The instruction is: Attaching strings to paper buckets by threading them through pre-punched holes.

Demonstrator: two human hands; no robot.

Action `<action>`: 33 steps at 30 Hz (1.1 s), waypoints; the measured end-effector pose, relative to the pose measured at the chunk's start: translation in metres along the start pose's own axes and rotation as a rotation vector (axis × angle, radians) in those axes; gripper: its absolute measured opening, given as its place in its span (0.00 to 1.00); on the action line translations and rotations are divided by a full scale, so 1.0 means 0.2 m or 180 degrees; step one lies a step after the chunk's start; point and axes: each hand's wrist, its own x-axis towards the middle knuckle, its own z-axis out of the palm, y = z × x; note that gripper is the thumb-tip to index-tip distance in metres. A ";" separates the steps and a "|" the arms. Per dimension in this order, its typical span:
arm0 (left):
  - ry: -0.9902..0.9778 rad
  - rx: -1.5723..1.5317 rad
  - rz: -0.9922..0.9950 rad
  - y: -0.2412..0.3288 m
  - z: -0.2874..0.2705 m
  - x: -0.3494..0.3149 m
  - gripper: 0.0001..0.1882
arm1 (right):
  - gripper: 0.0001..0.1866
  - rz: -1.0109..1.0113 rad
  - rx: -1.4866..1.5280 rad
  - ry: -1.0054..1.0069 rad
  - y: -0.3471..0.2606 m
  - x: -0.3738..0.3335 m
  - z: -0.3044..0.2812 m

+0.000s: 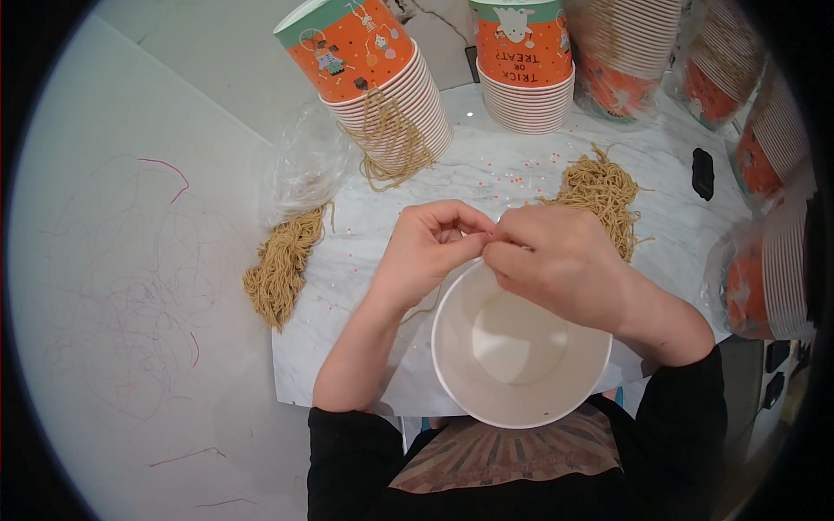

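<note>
A round white paper bucket (521, 395) stands in front of me with its mouth facing up, and its inside is bare. At its far rim my left hand (432, 246) and my right hand (560, 256) meet, fingertips pinched together. A thin tan string (427, 308) trails from under my left hand beside the bucket's left side. Its end between my fingers is mostly hidden. Just beyond my right hand lies a loose bundle of tan strings (599, 193).
Stacked orange-and-green paper buckets stand at the far left (382, 82) and far middle (526, 65), strings draped over the left stack. Bagged stacks (625, 52) line the right. Another string bundle (287, 265) sits by a plastic bag (304, 165). A black object (703, 174) lies right.
</note>
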 end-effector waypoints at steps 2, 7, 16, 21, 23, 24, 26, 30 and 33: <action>0.0120 -0.0113 0.0203 -0.03 0.03 0.01 0.07 | 0.06 0.0224 0.0048 0.0054 0.00 0.01 0.00; 0.0456 -0.0606 0.0775 -0.05 0.10 0.01 0.08 | 0.05 0.0820 0.0643 0.0210 0.06 0.03 -0.04; 0.0401 -0.1219 0.0426 -0.03 0.08 -0.01 0.09 | 0.07 0.1248 0.1880 0.0227 0.09 0.05 -0.07; 0.0199 -0.1406 0.0140 -0.03 0.06 0.00 0.09 | 0.03 0.1475 0.1859 0.0046 0.10 0.06 -0.09; 0.0159 -0.1442 0.0100 -0.03 0.06 0.00 0.09 | 0.03 0.1469 0.1901 0.0035 0.11 0.05 -0.08; 0.0120 -0.1458 0.0086 -0.03 0.06 0.00 0.09 | 0.03 0.1464 0.1943 0.0024 0.11 0.05 -0.08; 0.0083 -0.1475 0.0071 -0.03 0.06 0.00 0.10 | 0.03 0.1581 0.2000 -0.0020 0.12 0.05 -0.08; 0.0095 -0.1466 0.0081 -0.03 0.06 0.00 0.09 | 0.09 0.1788 0.2163 0.0094 0.14 0.04 -0.04; 0.0112 -0.1451 0.0122 -0.03 0.06 0.00 0.08 | 0.09 0.1700 0.2101 0.0029 0.13 0.04 -0.04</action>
